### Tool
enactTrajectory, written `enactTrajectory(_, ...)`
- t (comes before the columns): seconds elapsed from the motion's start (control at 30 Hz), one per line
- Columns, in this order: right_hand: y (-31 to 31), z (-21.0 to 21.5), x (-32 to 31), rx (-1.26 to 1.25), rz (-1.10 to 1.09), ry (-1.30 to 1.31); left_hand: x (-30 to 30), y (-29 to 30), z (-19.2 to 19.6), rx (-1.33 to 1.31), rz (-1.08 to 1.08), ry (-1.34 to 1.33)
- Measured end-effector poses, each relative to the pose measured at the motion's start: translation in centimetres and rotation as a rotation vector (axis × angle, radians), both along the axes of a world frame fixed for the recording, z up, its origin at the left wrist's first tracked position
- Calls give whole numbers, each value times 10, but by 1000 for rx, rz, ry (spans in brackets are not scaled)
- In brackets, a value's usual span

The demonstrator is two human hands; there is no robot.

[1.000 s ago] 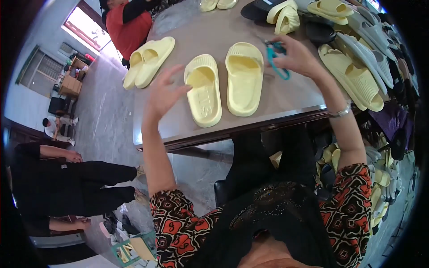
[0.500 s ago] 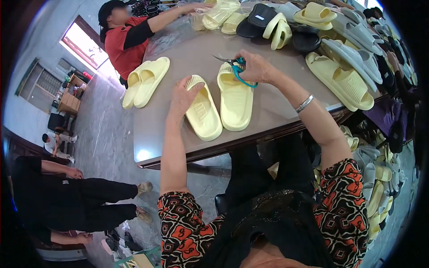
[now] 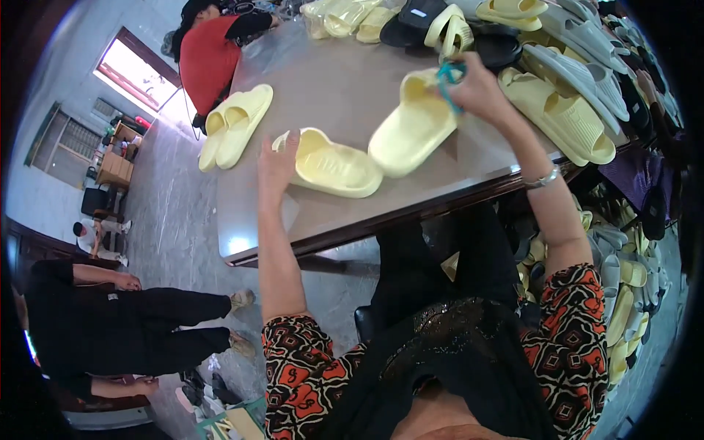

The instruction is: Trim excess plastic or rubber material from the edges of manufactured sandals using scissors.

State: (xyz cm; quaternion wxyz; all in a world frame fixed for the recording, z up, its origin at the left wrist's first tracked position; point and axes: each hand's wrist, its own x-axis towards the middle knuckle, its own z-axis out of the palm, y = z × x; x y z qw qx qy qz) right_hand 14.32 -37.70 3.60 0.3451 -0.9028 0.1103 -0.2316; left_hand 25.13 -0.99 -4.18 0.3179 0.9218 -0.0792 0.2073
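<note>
Two pale yellow foam slippers lie on the grey table (image 3: 345, 95) in front of me. My left hand (image 3: 277, 161) rests with fingers together on the heel end of the left slipper (image 3: 334, 165). My right hand (image 3: 477, 88) holds teal-handled scissors (image 3: 449, 73) at the toe end of the right slipper (image 3: 414, 125), which is tilted up off the table.
Another yellow pair (image 3: 235, 121) lies at the table's left edge. Piles of yellow, grey and black slippers (image 3: 557, 66) crowd the far and right side. A person in a red top (image 3: 213, 51) works at the far end. Another person in black (image 3: 125, 323) sits at lower left.
My right hand with the scissors has lifted the right slipper's toe end and turned it. My left hand has slid to the left slipper's heel end.
</note>
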Motion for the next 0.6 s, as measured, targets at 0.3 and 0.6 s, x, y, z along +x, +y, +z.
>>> enactTrajectory(0.3,-44,10,-52,-25,-352,40,-68,-13,39,-283,-358,582)
enactTrajectory(0.6,3,-13,-56,-260,-298,17,-130,-79,18,-275,-168,294)
